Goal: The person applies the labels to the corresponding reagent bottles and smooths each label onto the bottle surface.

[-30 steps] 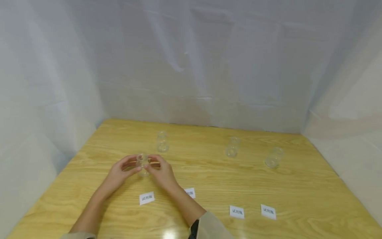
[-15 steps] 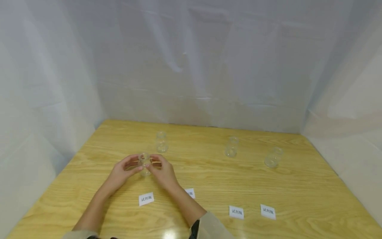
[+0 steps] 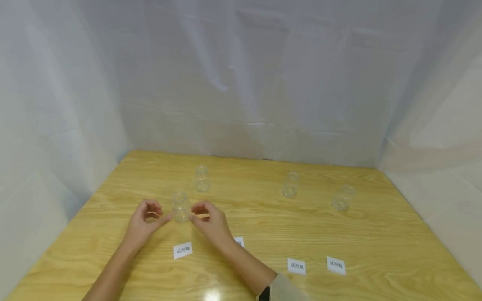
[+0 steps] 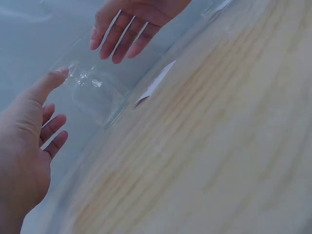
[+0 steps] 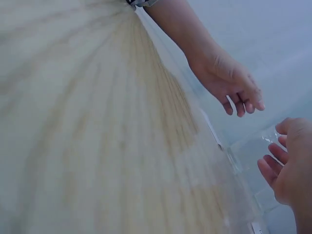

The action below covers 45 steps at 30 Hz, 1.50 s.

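Observation:
A clear glass reagent bottle [image 3: 180,209] stands upright on the wooden table, between the two hands. To its left is the left hand [image 3: 141,225], fingers loosely bent and thumb stretched toward the glass with a small gap. The right hand [image 3: 214,225] is on the other side, its thumb tip close to the bottle's lower wall; whether it touches cannot be told. In the left wrist view the glass bottle [image 4: 100,95] rests on its base, with fingers of both hands spread apart around it. Neither hand grips anything.
Three more clear bottles stand farther back: one behind at the left [image 3: 202,179], another right of centre [image 3: 290,186], a third at the right [image 3: 342,198]. Small white cards with writing lie nearer, including a card [image 3: 182,250] in front of the bottle. White sheeting [image 3: 256,83] surrounds the table.
Both hands have let go of the bottle and drawn apart, the left to the left and the right to the right. The bottle stays standing about where it was.

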Available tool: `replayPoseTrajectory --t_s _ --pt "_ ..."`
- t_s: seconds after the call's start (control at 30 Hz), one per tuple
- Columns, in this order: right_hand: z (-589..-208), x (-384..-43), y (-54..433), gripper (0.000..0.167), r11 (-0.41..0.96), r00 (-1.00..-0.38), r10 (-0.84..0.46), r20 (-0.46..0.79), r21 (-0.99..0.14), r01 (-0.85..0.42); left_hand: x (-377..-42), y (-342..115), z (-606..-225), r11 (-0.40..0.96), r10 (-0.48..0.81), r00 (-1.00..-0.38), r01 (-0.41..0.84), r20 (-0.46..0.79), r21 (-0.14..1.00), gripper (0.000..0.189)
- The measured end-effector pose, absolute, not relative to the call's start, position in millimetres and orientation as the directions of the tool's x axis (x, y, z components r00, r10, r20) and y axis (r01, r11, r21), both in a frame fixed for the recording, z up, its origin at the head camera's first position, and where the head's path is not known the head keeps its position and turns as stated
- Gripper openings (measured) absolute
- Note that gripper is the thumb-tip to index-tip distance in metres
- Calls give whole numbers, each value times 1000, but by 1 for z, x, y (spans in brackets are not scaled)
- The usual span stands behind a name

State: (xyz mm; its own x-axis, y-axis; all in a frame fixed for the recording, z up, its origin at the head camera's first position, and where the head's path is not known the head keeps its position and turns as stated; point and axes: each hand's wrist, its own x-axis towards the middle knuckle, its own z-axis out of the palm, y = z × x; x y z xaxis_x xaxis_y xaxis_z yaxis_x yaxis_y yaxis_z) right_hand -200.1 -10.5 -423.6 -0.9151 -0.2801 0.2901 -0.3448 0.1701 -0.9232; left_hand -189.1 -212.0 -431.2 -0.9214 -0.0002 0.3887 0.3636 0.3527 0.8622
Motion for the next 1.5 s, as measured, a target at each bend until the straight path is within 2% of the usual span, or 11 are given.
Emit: replayPoseTrajectory --t_s 0.07,0.17,0.27,0.37,0.53,0.63,1.03,1.27,1.4,1.5 --pt "-427 -195 -7 19 189 -895 -351 275 -915 -356 -182 -214 -431 388 72 -935 348 348 854 26" --pt "-433 -189 -3 18 287 -846 -468 254 -862 -418 -172 -217 -431 457 242 -939 332 244 825 20" --pt "-435 -185 3 20 401 -785 -570 244 -751 -525 -166 -218 -431 485 395 -904 359 167 797 26" --pt "-435 -183 11 24 456 -726 -650 226 -648 -610 -162 -217 -430 536 464 -874 408 145 739 35" --pt "-437 -184 18 28 475 -671 -708 219 -557 -682 -160 -211 -426 640 477 -867 453 142 620 43" --pt "-437 -184 20 29 481 -659 -715 232 -521 -705 -161 -208 -424 653 479 -866 461 144 600 39" --pt "-437 -184 16 27 476 -633 -726 268 -468 -744 -162 -211 -425 594 517 -845 467 134 655 26" --pt "-438 -184 13 25 476 -633 -714 299 -457 -752 -161 -213 -425 602 498 -860 435 112 670 33" --pt "-439 -183 13 26 469 -642 -705 301 -482 -740 -162 -213 -425 587 484 -871 400 91 704 31" --pt "-439 -183 12 23 443 -669 -678 304 -558 -702 -163 -212 -425 530 481 -874 355 72 771 27"
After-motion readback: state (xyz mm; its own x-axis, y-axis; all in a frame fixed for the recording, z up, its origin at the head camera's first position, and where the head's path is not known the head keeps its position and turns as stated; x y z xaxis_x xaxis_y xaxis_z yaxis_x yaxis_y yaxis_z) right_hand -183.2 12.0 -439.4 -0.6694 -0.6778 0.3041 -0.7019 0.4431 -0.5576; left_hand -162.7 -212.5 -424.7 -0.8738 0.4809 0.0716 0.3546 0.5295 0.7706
